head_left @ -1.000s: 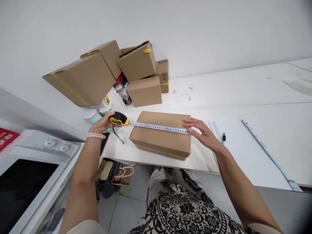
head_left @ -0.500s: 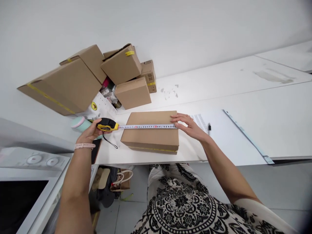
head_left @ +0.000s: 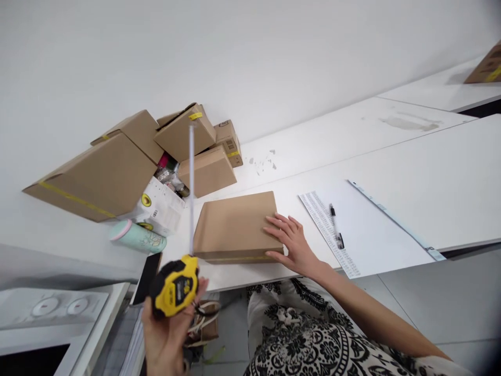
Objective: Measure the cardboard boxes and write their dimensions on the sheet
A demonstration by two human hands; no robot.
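Note:
A flat brown cardboard box (head_left: 235, 224) lies on the white table (head_left: 410, 156) in front of me. My right hand (head_left: 291, 243) rests on the box's right edge with fingers spread flat. My left hand (head_left: 168, 329) is raised near the camera, closed around a yellow and black tape measure (head_left: 175, 286). Its white blade (head_left: 191, 188) sticks straight up from the case, in front of the stacked boxes.
A heap of cardboard boxes (head_left: 129, 162) leans against the wall at the left, with a white carton (head_left: 158, 206) and a mint bottle (head_left: 136, 237) below it. A printed sheet (head_left: 364, 230) with a pen (head_left: 335, 232) lies right of the box. A white appliance (head_left: 50, 308) stands at lower left.
My left hand has pulled the tape measure off the box and lifted it toward the camera, blade now pointing up. My right hand let go of the tape end and lies on the box.

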